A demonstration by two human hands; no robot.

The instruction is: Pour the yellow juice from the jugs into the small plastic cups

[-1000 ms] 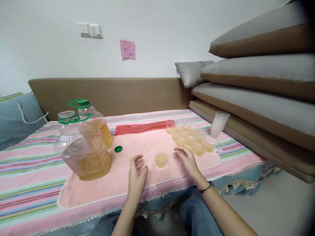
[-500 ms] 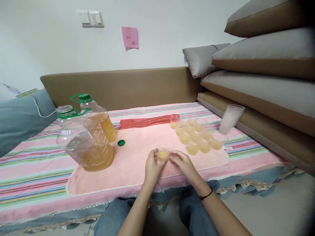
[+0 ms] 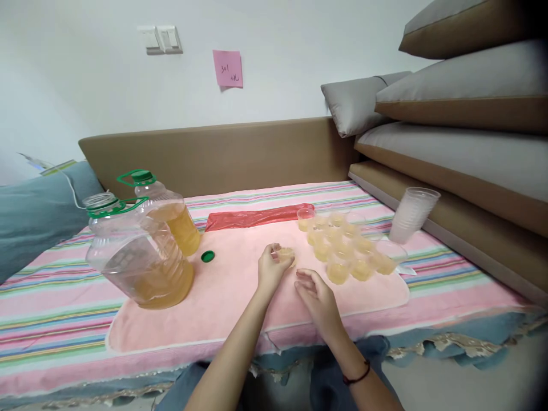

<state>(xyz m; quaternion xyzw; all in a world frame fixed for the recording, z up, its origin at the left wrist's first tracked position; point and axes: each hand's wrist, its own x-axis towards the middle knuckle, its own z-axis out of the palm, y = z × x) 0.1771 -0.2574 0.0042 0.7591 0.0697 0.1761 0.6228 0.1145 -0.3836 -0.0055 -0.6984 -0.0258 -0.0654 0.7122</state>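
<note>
My left hand (image 3: pixel 270 267) is closed around the side of a small clear plastic cup (image 3: pixel 286 257) with yellow liquid in it, over the pink mat (image 3: pixel 240 279). My right hand (image 3: pixel 315 294) is apart from that cup, its fingers loosely curved with nothing in them. Just right of it, several similar cups (image 3: pixel 338 272) of yellow liquid stand close together. To the left are two big plastic jugs with green handles: an uncapped front jug (image 3: pixel 158 279) and a capped rear jug (image 3: pixel 182 228). A green cap (image 3: pixel 208 256) lies beside them.
A stack of nested clear cups (image 3: pixel 413 216) leans at the right, near piled cushions (image 3: pixel 462 125). Behind the mat lies a folded red plastic strip (image 3: pixel 257 217). The brown backrest (image 3: pixel 214 154) closes off the far side; a blue cushion (image 3: pixel 47 211) is at left.
My right hand has let go of the small cup and drawn back toward me. My left hand has moved slightly forward with the cup. The view has shifted a little.
</note>
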